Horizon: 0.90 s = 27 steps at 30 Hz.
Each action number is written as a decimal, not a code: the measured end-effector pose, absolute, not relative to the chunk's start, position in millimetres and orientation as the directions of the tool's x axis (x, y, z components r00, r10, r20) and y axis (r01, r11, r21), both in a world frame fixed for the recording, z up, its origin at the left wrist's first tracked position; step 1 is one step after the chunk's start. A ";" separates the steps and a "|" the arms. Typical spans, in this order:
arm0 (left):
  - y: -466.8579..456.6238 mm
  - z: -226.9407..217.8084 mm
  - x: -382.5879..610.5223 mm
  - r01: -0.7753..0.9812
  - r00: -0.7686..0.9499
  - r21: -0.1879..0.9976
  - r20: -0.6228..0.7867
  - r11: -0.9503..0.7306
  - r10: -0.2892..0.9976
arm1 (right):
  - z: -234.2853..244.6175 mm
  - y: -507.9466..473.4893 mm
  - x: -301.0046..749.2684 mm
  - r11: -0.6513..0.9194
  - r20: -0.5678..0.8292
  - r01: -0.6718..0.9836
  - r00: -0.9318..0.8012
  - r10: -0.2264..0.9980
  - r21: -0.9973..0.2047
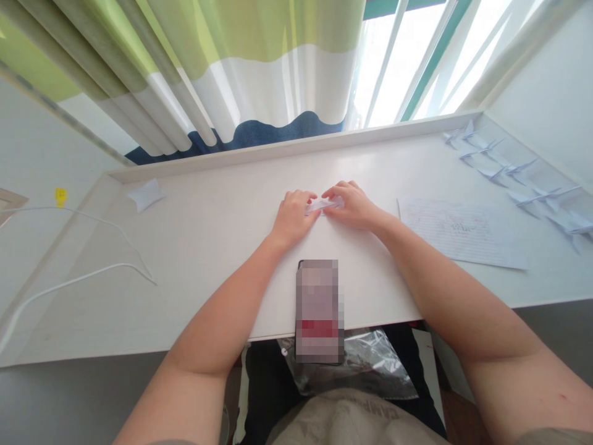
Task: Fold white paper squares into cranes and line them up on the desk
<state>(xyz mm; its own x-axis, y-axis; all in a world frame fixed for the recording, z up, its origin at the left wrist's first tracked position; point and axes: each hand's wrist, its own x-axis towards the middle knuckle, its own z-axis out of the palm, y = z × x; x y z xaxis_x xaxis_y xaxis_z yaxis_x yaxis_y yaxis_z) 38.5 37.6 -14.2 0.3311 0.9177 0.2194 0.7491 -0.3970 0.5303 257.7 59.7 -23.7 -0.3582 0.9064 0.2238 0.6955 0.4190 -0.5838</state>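
My left hand (pixel 293 214) and my right hand (pixel 353 205) meet at the middle of a white desk (pixel 208 247). Between their fingertips lies a small folded piece of white paper (pixel 323 204), pressed flat on the desk. Both hands pinch it, the left at its left end and the right at its right end. Most of the paper is hidden under the fingers.
A phone (pixel 319 309) lies at the desk's front edge between my forearms. A written sheet (pixel 458 232) lies to the right, with several folded paper cranes (pixel 523 179) along the far right. A folded paper scrap (pixel 146 193) and white cable (pixel 83 278) are at left. Curtains hang behind.
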 end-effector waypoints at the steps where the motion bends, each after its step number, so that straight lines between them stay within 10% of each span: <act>1: 37.9 -14.6 38.5 0.752 0.322 0.532 0.218 -0.389 0.921 | -23.5 58.8 256.9 0.413 0.218 0.697 -0.356 0.909 -0.585; 17: 38.1 -12.1 36.3 0.741 0.322 0.557 0.195 -0.375 0.926 | -13.8 55.8 244.4 0.366 0.206 0.684 -0.306 0.929 -0.631; 27: 41.5 -13.6 33.4 0.727 0.524 0.348 0.277 -0.592 0.805 | -7.9 56.4 270.3 0.572 0.247 0.633 -0.530 0.811 -0.522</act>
